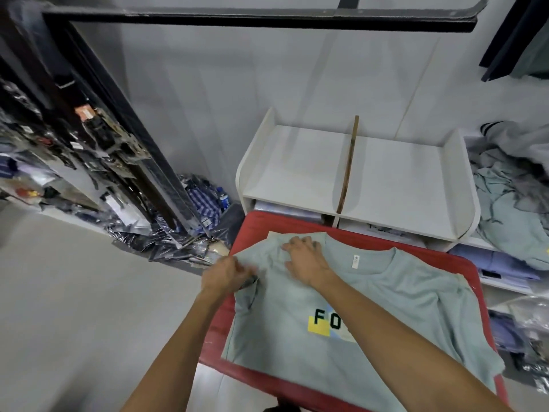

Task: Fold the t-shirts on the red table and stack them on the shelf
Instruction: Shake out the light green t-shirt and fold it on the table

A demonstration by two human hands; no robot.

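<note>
Seen from above, from a head-worn camera: 1 pale grey-green t-shirt (341, 307) spread face up across a red table (472, 272), collar toward the far edge, hem toward the near edge. On the chest, a print with a yellow block and dark letters "FO", the rest hidden under the right forearm. Inside the collar, a small white neck label (355, 261).

Left hand (227, 275) at the table's left edge, fingers clenched on a pinch of the shirt's left sleeve fabric. Right hand (306, 258) laid palm down, fingers spread and released, pressing flat on the shirt's left shoulder near the far left corner of the table, just beside the collar. Both forearms reaching in from the near edge, the right one crossing over the chest print.

Right sleeve of the shirt draped toward the table's right edge, with loose creases.

Beyond the far edge, touching or just behind the table, a white shelf (303, 162) with 2 bare top compartments split by a thin wooden divider (348, 165). Folded clothing visible in the lower openings, too small to tell apart.

Right of the shelf, a heap of crumpled pale clothes (511, 197). Left, on the grey floor, bagged garments (190, 233) beside a dark metal rack (124, 120).
</note>
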